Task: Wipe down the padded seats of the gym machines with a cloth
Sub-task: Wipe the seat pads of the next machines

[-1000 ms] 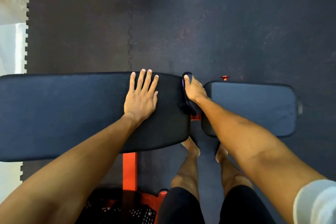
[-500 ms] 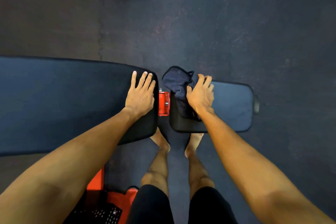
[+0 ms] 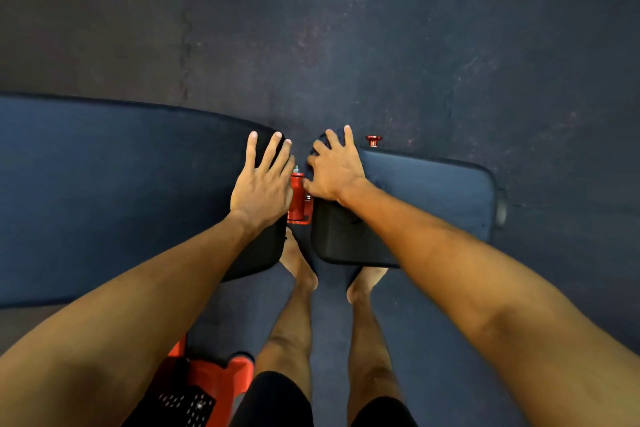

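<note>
A long dark padded back pad (image 3: 121, 191) stretches across the left, with a shorter padded seat (image 3: 433, 191) to its right. My left hand (image 3: 263, 180) lies flat, fingers spread, on the right end of the long pad. My right hand (image 3: 334, 173) presses a dark cloth (image 3: 338, 140) onto the far left corner of the short seat with fingers extended. Most of the cloth is hidden under the hand; only dark folds show between and past the fingertips.
A red metal frame joint (image 3: 297, 199) sits in the gap between the two pads, and a red knob (image 3: 373, 140) sticks out behind the seat. The red bench base (image 3: 214, 378) is at the lower left. My bare feet (image 3: 301, 267) stand under the gap on dark rubber floor mats (image 3: 381, 28).
My right hand has slid the cloth from the gap onto the short seat's far left corner and flattened over it. My left hand stays on the long pad's end. The view shifted right.
</note>
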Demonstrator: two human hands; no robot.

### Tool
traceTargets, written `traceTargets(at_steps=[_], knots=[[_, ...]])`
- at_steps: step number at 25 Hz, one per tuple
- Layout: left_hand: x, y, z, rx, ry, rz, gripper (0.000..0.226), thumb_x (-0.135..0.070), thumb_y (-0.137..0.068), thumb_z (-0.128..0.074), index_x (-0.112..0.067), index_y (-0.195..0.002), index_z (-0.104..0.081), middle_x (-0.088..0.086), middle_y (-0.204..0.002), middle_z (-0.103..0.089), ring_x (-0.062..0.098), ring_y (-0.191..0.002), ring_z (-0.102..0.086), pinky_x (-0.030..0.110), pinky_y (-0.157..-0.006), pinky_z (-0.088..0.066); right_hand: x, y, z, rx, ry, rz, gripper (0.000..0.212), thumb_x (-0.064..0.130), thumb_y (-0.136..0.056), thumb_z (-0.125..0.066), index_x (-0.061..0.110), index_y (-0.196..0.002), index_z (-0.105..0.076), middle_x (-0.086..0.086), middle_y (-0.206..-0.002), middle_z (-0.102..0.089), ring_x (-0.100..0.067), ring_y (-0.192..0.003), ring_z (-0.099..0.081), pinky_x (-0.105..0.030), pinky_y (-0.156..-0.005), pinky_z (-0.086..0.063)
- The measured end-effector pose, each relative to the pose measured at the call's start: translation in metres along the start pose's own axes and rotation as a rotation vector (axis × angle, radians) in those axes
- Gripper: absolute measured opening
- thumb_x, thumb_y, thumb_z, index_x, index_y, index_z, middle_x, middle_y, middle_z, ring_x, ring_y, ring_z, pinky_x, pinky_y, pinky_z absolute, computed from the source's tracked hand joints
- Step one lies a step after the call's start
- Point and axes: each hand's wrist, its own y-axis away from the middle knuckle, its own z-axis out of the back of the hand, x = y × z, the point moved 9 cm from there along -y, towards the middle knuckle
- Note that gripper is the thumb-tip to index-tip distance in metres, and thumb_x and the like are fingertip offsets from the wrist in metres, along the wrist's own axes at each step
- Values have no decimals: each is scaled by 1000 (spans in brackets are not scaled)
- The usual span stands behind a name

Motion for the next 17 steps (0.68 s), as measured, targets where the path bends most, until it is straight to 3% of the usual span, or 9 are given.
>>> traceTargets(at_steps=[4,6,9,12,15,17], knots=[[0,-4,-5,-23,45,12,57,-40,-103,-32,-9,-150,-43,15,-165,-26,37,-155,-7,68,-119,-2,-66,0,2,-70,-256,-269,59,68,-95,-35,30,-132,-61,-4,-137,-58,-32,-128,-51,-52,-110,-28],[1,-3,-7,-13,49,13,57,-39,-103,-32,-10,-151,-43,15,-165,-25,36,-156,-6,68,-119,-1,-82,36,-9,-188,-260,-279,61,67,-97,-37,31,-144,-52,-7,-143,-55,-32,-133,-48,-52,-116,-25],[2,-3,-3,-21,55,17,56,-39,-103,-33,-10,-151,-43,15,-165,-25,36,-156,-6,67,-120,1,-67,82,-22,-258,-203,-229,66,62,-99,-39,34,-158,-33,-14,-160,-37,-38,-151,-26,-59,-124,-8],[1,-4,-2,-16,50,32,58,-41,-103,-28,-12,-152,-42,14,-166,-22,36,-156,-4,67,-120,2,-41,45,-15,-134,-177,-168,59,60,-102,-35,38,-156,-35,-13,-165,-29,-42,-153,-17,-65,-121,-1],[2,-4,-6,-15,49,39,59,-42,-103,-27,-13,-152,-42,13,-166,-22,35,-156,-3,67,-120,1,-4,-8,1,31,-11,-66,50,53,-104,-34,31,-143,-56,-6,-153,-44,-41,-144,-29,-65,-118,-12],[3,-4,-7,-19,55,43,59,-42,-104,-27,-13,-152,-42,13,-166,-22,35,-156,-3,67,-120,-1,19,-17,-2,93,148,40,52,50,-106,-29,25,-144,-55,-5,-150,-47,-39,-145,-28,-65,-119,-10]])
